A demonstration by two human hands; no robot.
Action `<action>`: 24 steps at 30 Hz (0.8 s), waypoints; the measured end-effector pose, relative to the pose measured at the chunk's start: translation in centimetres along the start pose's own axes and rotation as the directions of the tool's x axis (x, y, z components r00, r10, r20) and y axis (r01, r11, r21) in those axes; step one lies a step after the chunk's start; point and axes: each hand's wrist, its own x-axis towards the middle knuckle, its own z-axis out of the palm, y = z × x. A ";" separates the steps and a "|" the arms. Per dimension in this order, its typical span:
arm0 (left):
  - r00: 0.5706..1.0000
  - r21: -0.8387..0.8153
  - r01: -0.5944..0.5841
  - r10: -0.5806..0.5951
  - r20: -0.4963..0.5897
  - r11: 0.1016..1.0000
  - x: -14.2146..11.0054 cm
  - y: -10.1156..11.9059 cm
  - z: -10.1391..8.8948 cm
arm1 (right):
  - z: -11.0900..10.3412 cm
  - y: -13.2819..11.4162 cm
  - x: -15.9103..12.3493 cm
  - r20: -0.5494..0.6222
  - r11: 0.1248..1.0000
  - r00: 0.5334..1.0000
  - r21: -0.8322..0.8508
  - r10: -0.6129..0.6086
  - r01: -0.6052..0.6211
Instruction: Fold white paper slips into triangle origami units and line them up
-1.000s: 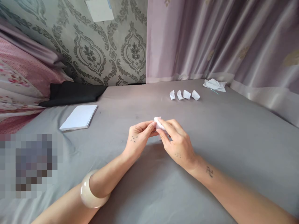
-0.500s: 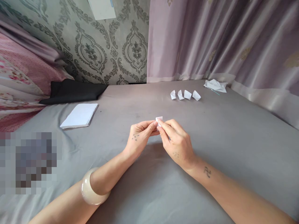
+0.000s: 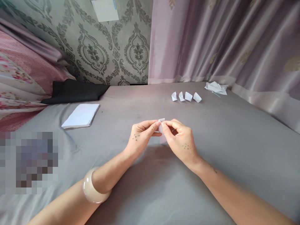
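Small folded white paper piece (image 3: 160, 128) held up over grey cloth-covered surface (image 3: 131, 103), partly hidden by fingers. Left hand (image 3: 144, 130) nearly closed, thumb and fingers pinching it; right hand (image 3: 180, 137) likewise pinched on it. Beyond, to the right: row of four folded white paper shapes (image 3: 188, 96), then loose white paper sheets (image 3: 215, 87). Left: square white paper stack (image 3: 81, 115), near crumpled black cloth (image 3: 75, 91). Behind: grey damask wallpaper (image 3: 137, 54), shiny mauve curtain (image 3: 164, 40).

Small white paper (image 3: 160, 128), folded, roughly upright, pinched between left hand (image 3: 141, 132) and right hand (image 3: 181, 137), partly hidden
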 end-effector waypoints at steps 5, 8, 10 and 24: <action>0.999 0.066 -0.041 0.043 -0.027 0.997 0.0 0.0 0.0 | -0.1 0.0 -0.1 0.035 0.999 0.998 0.014 0.047 -0.048; 0.993 0.074 -0.093 0.098 -0.063 0.993 0.0 0.2 0.1 | -0.1 -0.2 -0.1 0.070 0.998 0.995 0.017 0.065 -0.066; 0.994 0.047 -0.086 0.089 -0.068 0.995 -0.1 0.3 0.1 | -0.3 -0.3 -0.1 0.102 0.994 0.990 0.030 0.103 -0.106; 0.995 -0.089 0.069 -0.075 -0.063 0.994 0.2 -0.3 0.0 | -0.9 0.1 0.7 0.368 0.807 0.869 0.368 0.330 -0.462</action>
